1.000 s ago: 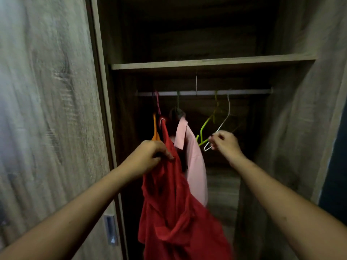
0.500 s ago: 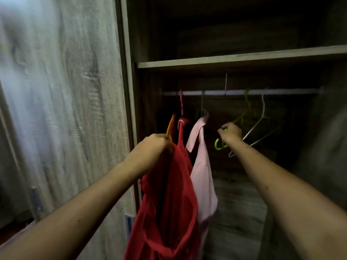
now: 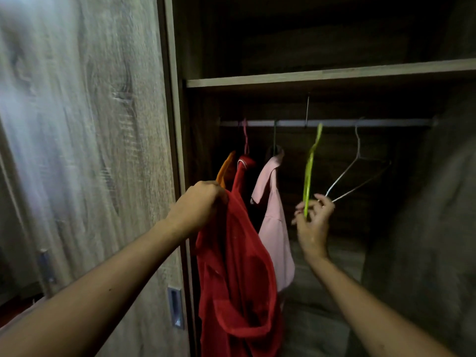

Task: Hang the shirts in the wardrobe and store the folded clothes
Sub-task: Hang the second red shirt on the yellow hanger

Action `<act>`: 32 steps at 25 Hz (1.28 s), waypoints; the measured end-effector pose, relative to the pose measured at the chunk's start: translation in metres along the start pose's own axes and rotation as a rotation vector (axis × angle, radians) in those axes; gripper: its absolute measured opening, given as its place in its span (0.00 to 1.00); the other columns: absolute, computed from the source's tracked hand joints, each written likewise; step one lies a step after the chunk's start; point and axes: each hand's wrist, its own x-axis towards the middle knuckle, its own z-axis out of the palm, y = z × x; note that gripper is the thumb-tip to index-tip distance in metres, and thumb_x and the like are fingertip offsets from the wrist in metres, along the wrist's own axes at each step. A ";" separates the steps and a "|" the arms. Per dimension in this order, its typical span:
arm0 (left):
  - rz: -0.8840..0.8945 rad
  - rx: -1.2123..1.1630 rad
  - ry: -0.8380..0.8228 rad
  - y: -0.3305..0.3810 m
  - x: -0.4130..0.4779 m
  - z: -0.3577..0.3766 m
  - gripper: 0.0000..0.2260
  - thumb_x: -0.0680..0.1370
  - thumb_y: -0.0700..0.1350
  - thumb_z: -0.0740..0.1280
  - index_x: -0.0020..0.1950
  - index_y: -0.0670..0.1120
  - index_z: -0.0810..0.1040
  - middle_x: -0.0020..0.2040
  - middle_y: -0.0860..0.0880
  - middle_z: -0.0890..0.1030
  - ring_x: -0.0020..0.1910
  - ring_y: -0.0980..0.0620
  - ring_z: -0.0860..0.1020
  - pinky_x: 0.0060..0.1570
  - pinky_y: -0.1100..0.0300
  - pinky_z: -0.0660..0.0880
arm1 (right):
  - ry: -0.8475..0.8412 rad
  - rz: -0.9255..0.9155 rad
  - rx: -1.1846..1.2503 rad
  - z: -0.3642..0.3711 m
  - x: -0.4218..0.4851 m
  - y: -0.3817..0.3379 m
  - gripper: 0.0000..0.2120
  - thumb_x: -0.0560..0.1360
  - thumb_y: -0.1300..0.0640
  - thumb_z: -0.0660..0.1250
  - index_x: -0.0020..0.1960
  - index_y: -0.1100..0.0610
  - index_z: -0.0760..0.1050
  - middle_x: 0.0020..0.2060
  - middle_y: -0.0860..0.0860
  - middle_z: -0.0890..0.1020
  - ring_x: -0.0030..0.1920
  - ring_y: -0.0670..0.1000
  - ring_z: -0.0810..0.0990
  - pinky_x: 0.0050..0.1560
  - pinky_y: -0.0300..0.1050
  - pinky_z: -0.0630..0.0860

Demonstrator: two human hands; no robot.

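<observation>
From the head camera, the red shirt (image 3: 239,266) hangs from the wardrobe rail (image 3: 327,122) at its left end, draping down directly below the left hand (image 3: 199,210), whose fingers are clenched on the fabric at the shirt's shoulder, just beside an orange hanger (image 3: 224,171). A pink shirt (image 3: 275,228) hangs just right of the red one. Further right, the right hand (image 3: 313,220) is raised with its fingers pinched on the lower end of a green hanger (image 3: 310,171), close to a white wire hanger (image 3: 353,173) on the rail.
</observation>
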 end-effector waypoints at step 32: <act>-0.328 -0.401 -0.031 -0.003 -0.019 -0.035 0.13 0.75 0.31 0.63 0.50 0.45 0.82 0.43 0.43 0.82 0.29 0.51 0.79 0.22 0.67 0.74 | -0.738 -0.050 -0.539 -0.074 -0.106 0.002 0.08 0.79 0.63 0.58 0.49 0.56 0.75 0.45 0.52 0.80 0.46 0.35 0.76 0.48 0.31 0.69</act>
